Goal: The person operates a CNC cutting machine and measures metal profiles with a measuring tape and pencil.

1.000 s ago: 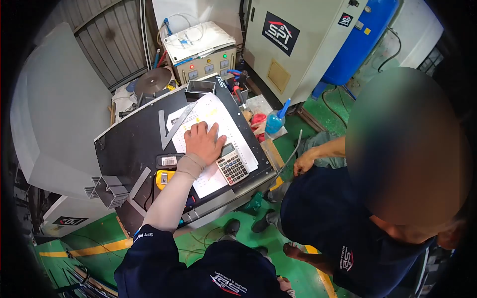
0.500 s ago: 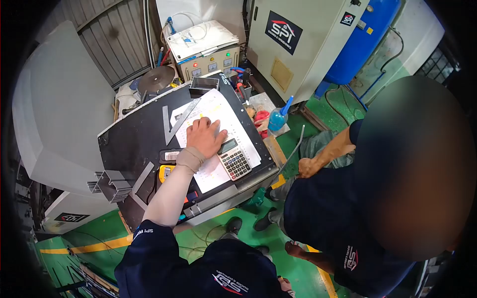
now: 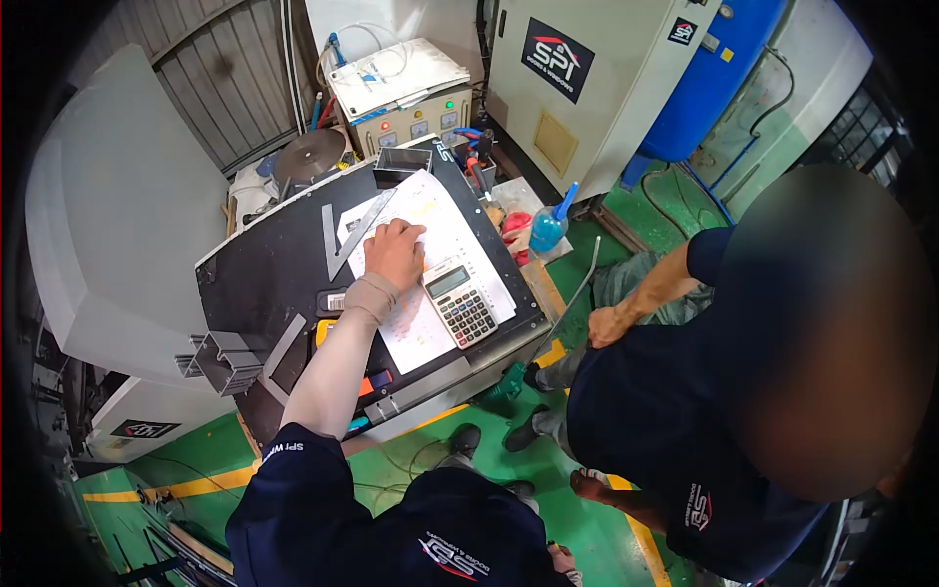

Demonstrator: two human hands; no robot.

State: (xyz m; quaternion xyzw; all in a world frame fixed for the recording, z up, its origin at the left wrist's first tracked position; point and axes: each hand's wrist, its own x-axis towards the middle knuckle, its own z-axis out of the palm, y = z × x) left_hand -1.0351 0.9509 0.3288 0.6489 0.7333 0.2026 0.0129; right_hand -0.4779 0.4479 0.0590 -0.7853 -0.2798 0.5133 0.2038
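My left hand (image 3: 396, 252) rests palm down on the printed papers (image 3: 430, 210), its fingers bent but not gripping anything visible. Just right of it lies a calculator (image 3: 460, 305) on the sheets, its display uncovered. A metal square (image 3: 360, 235) lies partly over the papers, beyond my hand. The tape measure (image 3: 323, 331) is partly hidden by my left forearm. At the bottom edge, beside my dark shirt, only a small part of my right hand (image 3: 563, 560) shows; its fingers are too unclear to read.
A person in a dark shirt (image 3: 646, 391) stands at the right, close to the black worktable (image 3: 259, 259). An aluminium profile (image 3: 223, 364) sits at the table's left. Behind are a control box (image 3: 416, 119), a blue bottle (image 3: 548, 230) and a cabinet (image 3: 606, 88).
My left hand has drawn its spread fingers closer together and bent them. The calculator has shifted slightly up and left, and its display is now fully visible. The person's lower hand has moved slightly.
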